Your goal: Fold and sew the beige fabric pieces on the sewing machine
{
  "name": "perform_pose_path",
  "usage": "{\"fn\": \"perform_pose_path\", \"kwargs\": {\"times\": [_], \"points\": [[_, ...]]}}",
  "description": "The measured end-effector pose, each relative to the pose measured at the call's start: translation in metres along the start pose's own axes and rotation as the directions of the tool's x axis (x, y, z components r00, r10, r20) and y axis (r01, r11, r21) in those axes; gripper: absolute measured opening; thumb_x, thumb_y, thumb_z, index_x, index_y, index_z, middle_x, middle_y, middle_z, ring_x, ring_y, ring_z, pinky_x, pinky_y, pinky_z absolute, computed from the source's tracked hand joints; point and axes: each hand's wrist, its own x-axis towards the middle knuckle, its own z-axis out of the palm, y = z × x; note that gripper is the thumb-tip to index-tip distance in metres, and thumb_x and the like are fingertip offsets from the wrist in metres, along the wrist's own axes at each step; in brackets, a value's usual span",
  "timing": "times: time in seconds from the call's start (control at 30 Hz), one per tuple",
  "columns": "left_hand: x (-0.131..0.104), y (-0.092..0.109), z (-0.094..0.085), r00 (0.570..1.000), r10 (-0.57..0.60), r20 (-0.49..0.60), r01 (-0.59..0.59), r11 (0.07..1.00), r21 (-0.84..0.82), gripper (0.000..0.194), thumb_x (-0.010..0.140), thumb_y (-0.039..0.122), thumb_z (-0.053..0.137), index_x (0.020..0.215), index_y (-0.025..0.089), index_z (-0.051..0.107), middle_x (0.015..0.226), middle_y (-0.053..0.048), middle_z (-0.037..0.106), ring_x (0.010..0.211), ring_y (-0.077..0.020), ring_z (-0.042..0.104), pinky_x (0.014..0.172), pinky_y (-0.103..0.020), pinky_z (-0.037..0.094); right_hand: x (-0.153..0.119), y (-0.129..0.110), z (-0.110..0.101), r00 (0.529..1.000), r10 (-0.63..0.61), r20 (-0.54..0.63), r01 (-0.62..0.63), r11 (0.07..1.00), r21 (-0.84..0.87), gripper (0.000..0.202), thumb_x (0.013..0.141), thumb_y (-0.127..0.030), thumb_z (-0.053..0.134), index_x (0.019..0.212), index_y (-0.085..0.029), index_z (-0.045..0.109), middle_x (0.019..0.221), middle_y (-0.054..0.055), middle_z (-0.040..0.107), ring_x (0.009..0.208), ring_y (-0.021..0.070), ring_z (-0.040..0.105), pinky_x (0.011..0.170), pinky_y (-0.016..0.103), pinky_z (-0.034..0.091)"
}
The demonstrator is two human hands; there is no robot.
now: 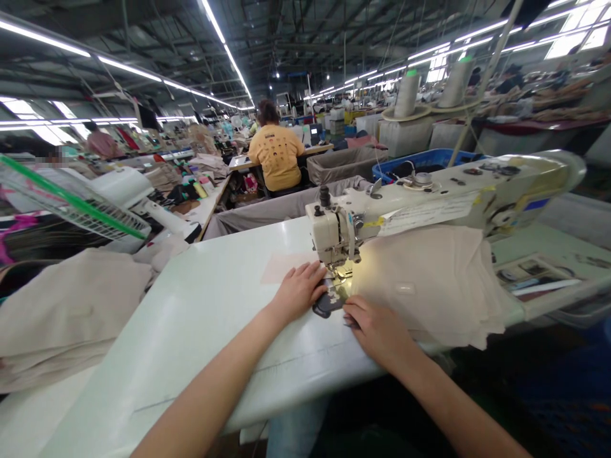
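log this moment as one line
left hand: palm down, left of silver presser foot; right hand: beside dark rounded plate, grip unclear; cream metal sewing machine: lit around foot; beige fabric stack: right of presser foot

Hands [300, 291]: two
Sewing machines [334, 232] on the desk [229, 267]: one
Fabric stacks [429, 280] near its edges: two
Green-tipped thread cones [407, 97]: two

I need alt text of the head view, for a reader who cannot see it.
A bare left hand and bare right hand lie near the needle area of a cream metal sewing machine on a pale green table; layered beige fabric lies at right. Beyond, a person in a yellow shirt sits facing away.
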Motion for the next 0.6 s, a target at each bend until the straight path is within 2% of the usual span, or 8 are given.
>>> {"fn": "perform_pose_path", "kwargs": {"times": [0.1,0.23,0.6], "points": [[0.0032,-0.0055,0.0029,1.000,0.025,-0.015,-0.025,0.999,-0.031,0.042,0.102,0.040,0.049,0.141,0.024,0.050,0.145,-0.010,0.056,0.134,-0.0271,0.050,0.108,-0.044,0.045,0.0030,0.0000,0.0008,1.000,-0.004,-0.006,0.004,1.000,-0.004,0.024,0.099,-0.018,0.051,0.113,-0.020,0.070,0.122,0.006,0.069,0.092,0.0207,0.070,0.077,0.029,0.051],[0.0015,-0.0007,0.0047,0.999,0.002,-0.050,-0.003,1.000,-0.022,0.043,0.101,0.040,0.050,0.140,0.023,0.051,0.144,-0.011,0.056,0.131,-0.0285,0.051,0.106,-0.046,0.047,0.0043,0.0022,0.0033,1.000,-0.011,-0.027,0.011,1.000,0.000,0.025,0.098,-0.016,0.051,0.111,-0.020,0.071,0.122,0.006,0.069,0.091,0.0204,0.070,0.077,0.029,0.051],[0.0021,0.0000,0.0024,0.999,-0.035,-0.008,0.035,0.999,0.025,0.045,0.100,0.044,0.051,0.141,0.024,0.050,0.146,-0.010,0.054,0.133,-0.0291,0.050,0.106,-0.045,0.047,0.0064,0.0012,-0.0002,1.000,-0.001,-0.012,0.001,1.000,-0.022,0.024,0.096,-0.014,0.051,0.109,-0.019,0.071,0.120,0.006,0.069,0.090,0.0203,0.069,0.076,0.030,0.049]]}}
